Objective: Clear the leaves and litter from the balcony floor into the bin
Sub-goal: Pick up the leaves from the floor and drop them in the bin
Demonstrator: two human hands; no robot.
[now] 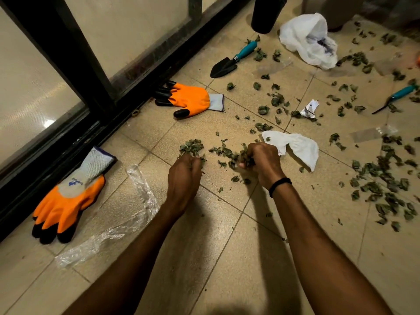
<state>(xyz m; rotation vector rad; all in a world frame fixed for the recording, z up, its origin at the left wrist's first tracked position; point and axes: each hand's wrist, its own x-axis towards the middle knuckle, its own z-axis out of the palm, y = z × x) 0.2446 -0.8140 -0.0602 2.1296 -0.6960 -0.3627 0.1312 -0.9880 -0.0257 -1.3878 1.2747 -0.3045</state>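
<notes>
We wear one thin black band (pixel 280 187) around the wrist, just behind the right hand (pixel 263 162); forearms are bare.

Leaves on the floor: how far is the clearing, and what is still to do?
Done: little so far; only the tiles nearest the camera look mostly bare. In hand: the right hand grips a clump of leaves, and the left hand gathers more. Left: many leaves scattered at the right, the paper, the plastic film and a small scrap.
</notes>
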